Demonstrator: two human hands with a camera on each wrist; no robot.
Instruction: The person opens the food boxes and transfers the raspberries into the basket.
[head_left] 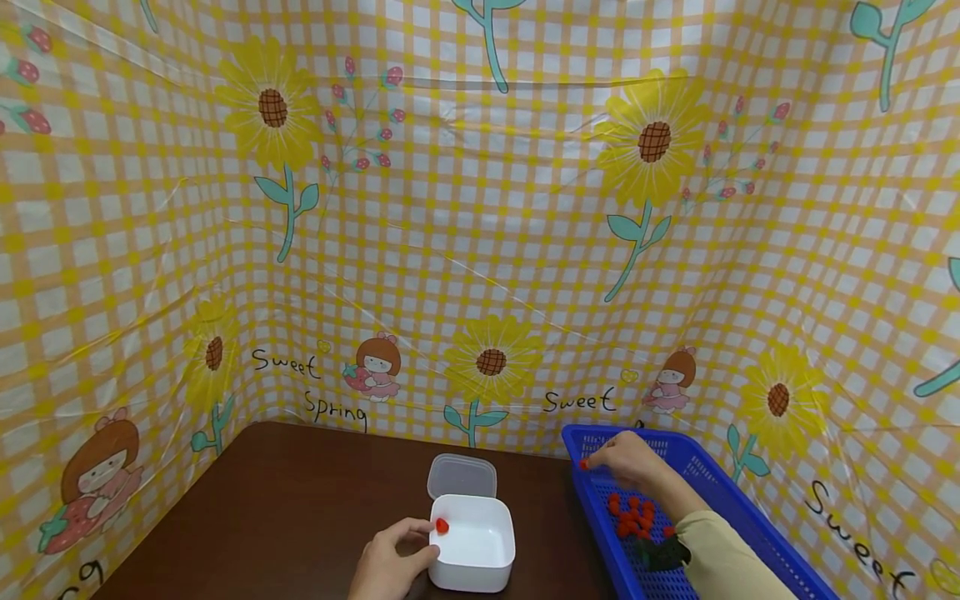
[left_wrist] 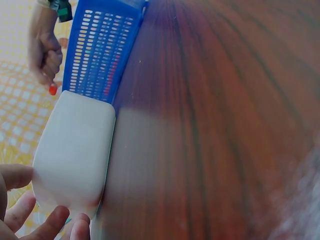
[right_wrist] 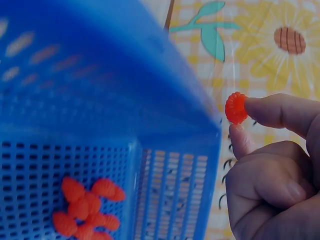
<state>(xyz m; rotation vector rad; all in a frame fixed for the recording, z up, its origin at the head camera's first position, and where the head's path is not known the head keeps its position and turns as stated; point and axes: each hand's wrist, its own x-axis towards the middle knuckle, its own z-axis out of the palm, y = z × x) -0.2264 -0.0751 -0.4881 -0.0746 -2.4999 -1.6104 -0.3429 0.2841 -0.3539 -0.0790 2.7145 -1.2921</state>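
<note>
A red raspberry [right_wrist: 235,108] is pinched between the thumb and a fingertip of my right hand [head_left: 633,458], the other fingers curled in. The hand is above the far left rim of the blue plastic basket [head_left: 592,517]. Several more raspberries [head_left: 633,515] lie in a cluster on the basket floor. To the left is an open white square box [head_left: 480,575], with one raspberry [head_left: 442,526] inside near its left wall. My left hand [head_left: 393,558] holds the box by its left side, thumb and fingers against the wall; in the left wrist view its fingertips [left_wrist: 59,214] touch the box.
A translucent lid [head_left: 462,477] lies on the dark brown table [head_left: 300,508] right behind the box. Inside the basket, a dark green item [head_left: 660,552] shows near the right sleeve. A checked, flower-printed cloth [head_left: 480,250] hangs around the table's back and sides.
</note>
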